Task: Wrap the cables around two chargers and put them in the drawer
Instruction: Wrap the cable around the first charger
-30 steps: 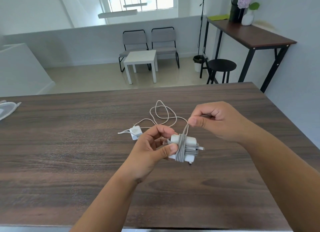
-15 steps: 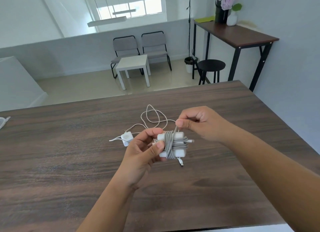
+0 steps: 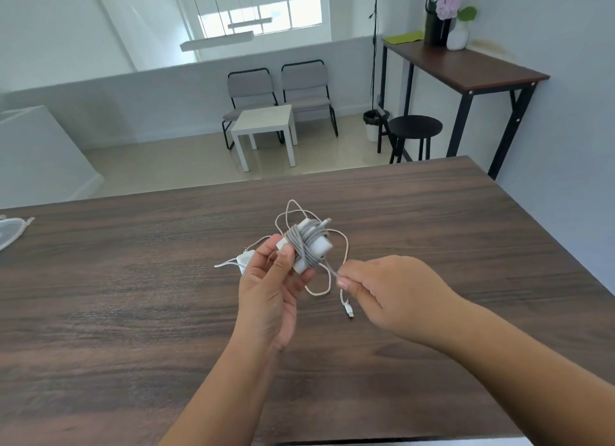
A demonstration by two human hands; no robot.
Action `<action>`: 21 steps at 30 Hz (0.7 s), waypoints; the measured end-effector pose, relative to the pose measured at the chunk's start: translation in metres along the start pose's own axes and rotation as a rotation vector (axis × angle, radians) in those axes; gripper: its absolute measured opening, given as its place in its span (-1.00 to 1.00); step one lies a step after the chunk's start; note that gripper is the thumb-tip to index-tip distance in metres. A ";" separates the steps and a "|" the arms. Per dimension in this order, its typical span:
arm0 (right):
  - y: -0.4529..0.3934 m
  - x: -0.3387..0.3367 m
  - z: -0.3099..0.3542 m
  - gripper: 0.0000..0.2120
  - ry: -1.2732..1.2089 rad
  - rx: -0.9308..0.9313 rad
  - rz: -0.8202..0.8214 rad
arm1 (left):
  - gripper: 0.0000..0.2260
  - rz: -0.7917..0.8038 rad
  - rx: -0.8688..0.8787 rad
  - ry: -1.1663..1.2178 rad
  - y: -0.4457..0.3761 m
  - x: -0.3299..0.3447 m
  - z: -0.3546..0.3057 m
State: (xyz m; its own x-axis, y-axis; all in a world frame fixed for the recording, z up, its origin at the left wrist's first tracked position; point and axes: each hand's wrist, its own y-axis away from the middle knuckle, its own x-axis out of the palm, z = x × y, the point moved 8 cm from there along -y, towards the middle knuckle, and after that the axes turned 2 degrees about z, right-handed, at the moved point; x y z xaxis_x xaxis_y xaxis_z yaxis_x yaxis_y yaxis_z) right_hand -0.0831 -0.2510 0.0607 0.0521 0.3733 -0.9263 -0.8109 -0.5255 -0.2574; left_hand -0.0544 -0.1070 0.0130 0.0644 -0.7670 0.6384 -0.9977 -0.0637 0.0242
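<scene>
The left hand [image 3: 266, 289] holds the wrapped charger [image 3: 307, 246] up above the table [image 3: 133, 295] so it stays steady. The right hand [image 3: 382, 289] pinches the gray cable [image 3: 332, 272] just beside it, probably to wind the last bit. The second charger [image 3: 245, 258] lies on the table behind the left hand, waiting.

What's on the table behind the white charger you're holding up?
Behind the held charger a thin white cable loops on the table. A second charger peeks out beside the left hand, partly covered.

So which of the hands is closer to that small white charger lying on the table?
The left. The left hand is right beside the small charger, partly covering it. The right hand is farther off to the right, pinching the grey cable.
</scene>
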 end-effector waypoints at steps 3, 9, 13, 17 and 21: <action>-0.003 -0.024 0.009 -0.73 0.188 -0.108 -0.087 | -0.76 0.014 0.073 -0.217 0.003 0.002 -0.003; -0.013 -0.045 0.005 -0.81 0.076 -0.193 0.063 | -0.71 0.265 0.094 -0.631 0.008 0.015 0.000; -0.018 -0.050 0.000 -0.85 -0.072 -0.220 0.062 | -0.59 0.364 0.055 -0.731 0.008 0.017 -0.002; -0.017 -0.056 -0.004 -0.86 -0.123 -0.184 0.015 | -0.58 0.415 0.090 -0.821 0.010 0.024 -0.011; -0.018 -0.063 -0.008 -0.90 -0.243 -0.167 -0.019 | -0.59 0.464 0.010 -0.714 0.017 0.027 -0.007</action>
State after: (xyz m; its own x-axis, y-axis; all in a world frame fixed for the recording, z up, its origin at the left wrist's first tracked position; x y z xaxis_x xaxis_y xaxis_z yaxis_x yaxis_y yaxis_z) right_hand -0.0673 -0.2709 0.1214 -0.0909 0.5456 -0.8331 -0.7030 -0.6277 -0.3344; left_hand -0.0695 -0.1244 0.0356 -0.3491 -0.9354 -0.0563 -0.9265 0.3536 -0.1286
